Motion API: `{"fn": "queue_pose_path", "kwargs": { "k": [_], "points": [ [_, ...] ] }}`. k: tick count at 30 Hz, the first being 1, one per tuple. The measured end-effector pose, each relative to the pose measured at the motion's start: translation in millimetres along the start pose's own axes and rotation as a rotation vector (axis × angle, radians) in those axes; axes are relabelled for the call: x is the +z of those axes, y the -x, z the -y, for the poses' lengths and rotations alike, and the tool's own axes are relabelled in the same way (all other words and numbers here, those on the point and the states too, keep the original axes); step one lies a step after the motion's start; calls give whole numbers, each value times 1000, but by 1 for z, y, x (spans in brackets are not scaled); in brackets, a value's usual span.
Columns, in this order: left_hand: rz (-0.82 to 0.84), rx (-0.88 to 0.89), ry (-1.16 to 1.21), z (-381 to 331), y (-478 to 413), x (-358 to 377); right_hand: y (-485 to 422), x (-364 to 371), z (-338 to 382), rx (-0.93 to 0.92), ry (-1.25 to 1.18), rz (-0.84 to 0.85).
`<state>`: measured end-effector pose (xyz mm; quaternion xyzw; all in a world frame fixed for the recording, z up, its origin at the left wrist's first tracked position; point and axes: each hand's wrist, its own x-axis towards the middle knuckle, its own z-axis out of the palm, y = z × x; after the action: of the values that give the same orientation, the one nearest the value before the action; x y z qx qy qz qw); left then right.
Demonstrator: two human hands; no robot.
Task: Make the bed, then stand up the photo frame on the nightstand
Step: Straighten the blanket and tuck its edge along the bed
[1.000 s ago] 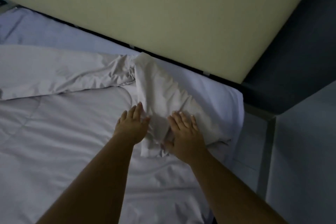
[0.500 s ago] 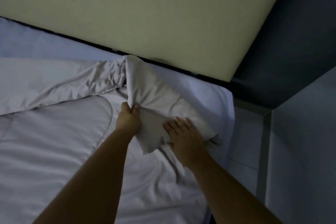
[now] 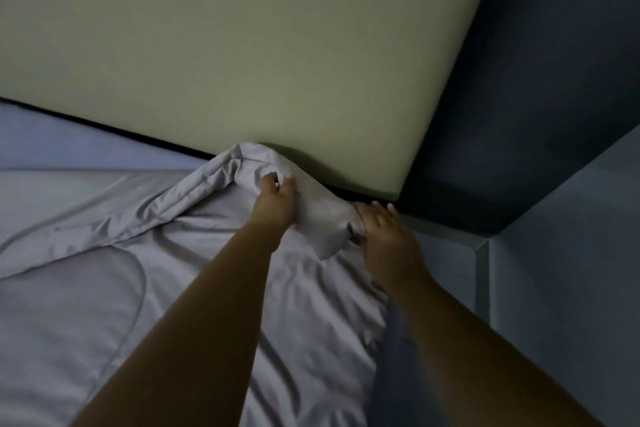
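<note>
The person is in the bed-making part of the task, working at the head corner; the photo frame and the nightstand are not in view.

At far left the pale sheet (image 3: 69, 146) lies flat and smooth along the headboard (image 3: 242, 45), a broad padded panel of matte, yellowish-green material with a rounded lower edge. Below the sheet spreads the duvet (image 3: 86, 305), a soft grey-white cover with a slight sheen, a curved quilting seam and loose diagonal creases. Its top edge is rolled into a thick rumpled ridge that climbs rightward toward the headboard.

The left hand (image 3: 275, 201) sits at the peak of that ridge, fingers curled and closed on a bunch of duvet, lifting the corner so that it touches the headboard's lower edge. Just to the right, the right hand (image 3: 382, 232) is at the mattress corner; its fingers are spread and mostly straight, pressing against the duvet's hanging flap, and whether the thumb pinches the cloth underneath cannot be told. Beyond it stand a dark blue wall (image 3: 554, 80) and a lighter grey panel (image 3: 571, 288).

The next move likely calls for drawing the bunched corner out toward the bed's right corner and laying it flat, then smoothing the creases. The cloth looks light and limp, so it should follow a gentle pull.
</note>
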<state>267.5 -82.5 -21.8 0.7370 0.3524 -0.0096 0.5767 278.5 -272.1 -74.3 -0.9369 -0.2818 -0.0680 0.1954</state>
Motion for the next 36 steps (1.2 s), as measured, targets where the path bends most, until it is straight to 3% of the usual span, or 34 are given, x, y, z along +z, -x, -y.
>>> {"fn": "queue_pose_path", "kwargs": {
  "k": [7, 12, 15, 17, 19, 22, 26, 29, 31, 33, 36],
  "points": [
    [94, 2, 8, 23, -34, 30, -17, 24, -32, 263, -44, 51],
    [37, 100, -285, 39, -57, 47, -25, 47, -44, 540, -111, -220],
    [12, 98, -417, 46, -66, 54, -25, 57, -36, 154, -41, -416],
    [-5, 69, -505, 50, -68, 58, -25, 63, -32, -163, 10, -361],
    [-21, 50, -592, 51, -69, 61, -28, 71, -33, -314, 87, -251],
    [-20, 75, -730, 57, -72, 62, -32, 78, -40, -224, 167, -211],
    [17, 127, -860, 65, -66, 63, -32, 80, -45, -23, 169, -294],
    [34, 124, -901, 62, -60, 63, -32, 78, -33, -224, 221, -333],
    [63, 143, -975, 63, -64, 63, -35, 74, -23, -471, 223, -266],
    [102, 199, -1057, 69, -69, 61, -36, 73, -20, -536, 231, -195],
    [62, 238, -993, 76, -69, 56, -34, 77, -32, -241, 282, -106]
  ]
}}
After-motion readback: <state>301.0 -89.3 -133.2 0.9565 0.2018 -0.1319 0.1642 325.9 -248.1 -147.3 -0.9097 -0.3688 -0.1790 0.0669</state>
